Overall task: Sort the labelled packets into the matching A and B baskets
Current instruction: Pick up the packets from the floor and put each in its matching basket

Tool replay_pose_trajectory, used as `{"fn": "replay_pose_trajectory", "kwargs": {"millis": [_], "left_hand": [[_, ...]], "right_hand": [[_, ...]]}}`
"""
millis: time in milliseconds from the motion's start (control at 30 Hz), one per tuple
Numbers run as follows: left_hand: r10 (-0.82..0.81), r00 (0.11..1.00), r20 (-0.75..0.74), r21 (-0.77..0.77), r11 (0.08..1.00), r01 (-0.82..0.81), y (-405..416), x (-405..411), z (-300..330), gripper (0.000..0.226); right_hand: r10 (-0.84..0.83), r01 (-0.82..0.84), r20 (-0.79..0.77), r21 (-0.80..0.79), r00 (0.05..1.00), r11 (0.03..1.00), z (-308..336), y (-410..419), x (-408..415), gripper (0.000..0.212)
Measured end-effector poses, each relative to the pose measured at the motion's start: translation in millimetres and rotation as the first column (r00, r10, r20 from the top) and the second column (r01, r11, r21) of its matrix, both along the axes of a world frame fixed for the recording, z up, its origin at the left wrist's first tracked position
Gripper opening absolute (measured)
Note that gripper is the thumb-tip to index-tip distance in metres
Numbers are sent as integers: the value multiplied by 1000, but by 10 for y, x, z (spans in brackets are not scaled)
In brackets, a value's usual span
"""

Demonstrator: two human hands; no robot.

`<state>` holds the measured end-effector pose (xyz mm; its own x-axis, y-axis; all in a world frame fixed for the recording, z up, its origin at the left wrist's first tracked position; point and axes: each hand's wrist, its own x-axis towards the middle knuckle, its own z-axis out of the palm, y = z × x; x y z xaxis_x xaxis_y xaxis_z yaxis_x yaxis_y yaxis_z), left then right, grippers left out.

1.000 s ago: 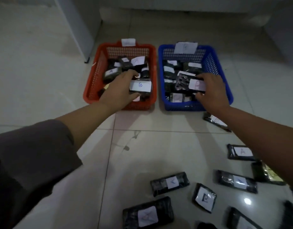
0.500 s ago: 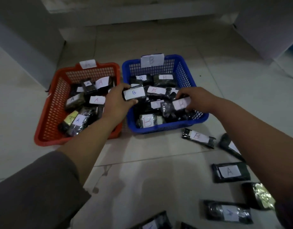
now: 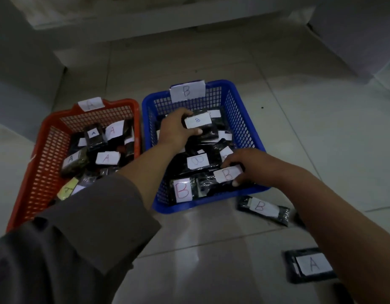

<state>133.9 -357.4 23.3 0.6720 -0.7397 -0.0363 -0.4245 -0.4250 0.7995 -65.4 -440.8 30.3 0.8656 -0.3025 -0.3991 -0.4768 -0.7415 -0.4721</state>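
Note:
Two mesh baskets stand side by side on the tiled floor. The red basket (image 3: pixel 42 163) carries an A tag and holds several black packets labelled A. The blue basket (image 3: pixel 240 119) carries a B tag and holds several packets labelled B. My left hand (image 3: pixel 175 130) is over the blue basket's far half and grips a black packet with a blue B label (image 3: pixel 198 122). My right hand (image 3: pixel 247 165) is at the blue basket's near right corner and pinches a packet with a red B label (image 3: pixel 227 174), which lies low among the others.
On the floor right of the blue basket lies a B packet (image 3: pixel 263 209). An A packet (image 3: pixel 310 267) lies nearer, at the right edge. White furniture bases stand at the left, back and far right. Bare tiles stretch in front of the baskets.
My left hand carried its B packet from over the red basket across into the blue basket. My right hand stayed on its B packet in the blue basket. The camera view shifted right and closer.

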Motion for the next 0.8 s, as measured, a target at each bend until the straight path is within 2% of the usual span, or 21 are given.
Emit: {"fn": "replay_pose_trajectory", "kwargs": {"millis": [100, 167, 267, 433, 533, 600, 667, 800], "left_hand": [[0, 1000, -24, -88, 996, -2, -306, 43, 18, 44], [-90, 996, -2, -30, 996, 90, -511, 23, 3, 44], [-210, 977, 33, 139, 969, 203, -724, -24, -36, 47], [-297, 952, 73, 166, 945, 282, -808, -54, -81, 50], [-376, 924, 78, 208, 912, 353, -730, -53, -96, 61], [-406, 914, 20, 193, 898, 395, -629, -41, -54, 73], [-405, 914, -23, 138, 904, 404, -475, -40, 31, 75], [-402, 910, 105, 22, 916, 402, 53, -97, 179, 51]], "right_hand": [[20, -19, 16, -37, 1000, 999, -33, 53, -17, 53], [-15, 16, 22, -38, 1000, 999, -78, 94, -54, 56], [-76, 78, 40, -31, 996, 997, -125, 145, -106, 60], [-136, 139, 75, -37, 988, 990, -149, 213, -130, 60], [-174, 177, 110, -18, 979, 984, -96, 250, -133, 57], [-218, 218, 163, 18, 962, 976, -40, 278, -124, 52], [-284, 277, 233, 66, 930, 959, 6, 311, -132, 48], [-387, 392, 377, 67, 841, 917, 32, 437, -230, 35]]}}
